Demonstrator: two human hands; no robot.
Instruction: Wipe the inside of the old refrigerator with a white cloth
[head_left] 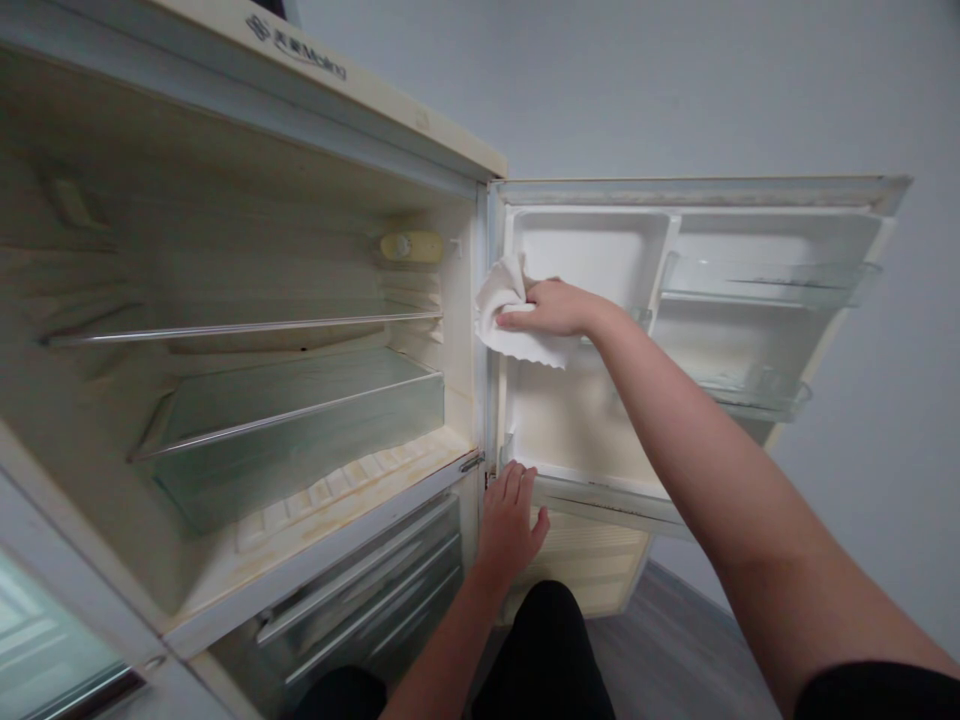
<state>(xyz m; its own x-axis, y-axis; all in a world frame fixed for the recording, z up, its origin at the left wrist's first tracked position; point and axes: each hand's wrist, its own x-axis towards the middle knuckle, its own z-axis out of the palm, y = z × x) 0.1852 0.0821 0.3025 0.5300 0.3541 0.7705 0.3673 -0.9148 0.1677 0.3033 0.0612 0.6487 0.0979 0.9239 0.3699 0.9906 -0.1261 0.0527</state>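
Head view is showing you working at an open refrigerator [382, 100], with the work looking underway but not finished. Well to the left of your fingers, the upper glass shelf [300, 326] is spanning the compartment, and the lower glass panel [322, 440] is sitting beneath it. Yellowish stains are showing on the compartment floor [300, 545], left of your lower fingers, so that part probably still needs attention; what you have already covered cannot be told from here.

Your left hand [510, 525] is reaching up from below, palm away from you, its fingers loosely spread beside the door's lower hinge corner and grasping nothing visible; whether they are touching the edge is unclear. Above them, the white cloth [525, 345] is bunching in the fingers of your right hand [559, 308], which are pinching it and appear to be holding it against the hinge side of the door [577, 430]. Your right arm is stretching in from the lower right, wrist bending toward the cloth. Below those fingers, dark marks are running along the door's bottom edge; to their right, clear racks [772, 280] are hanging inside the door.
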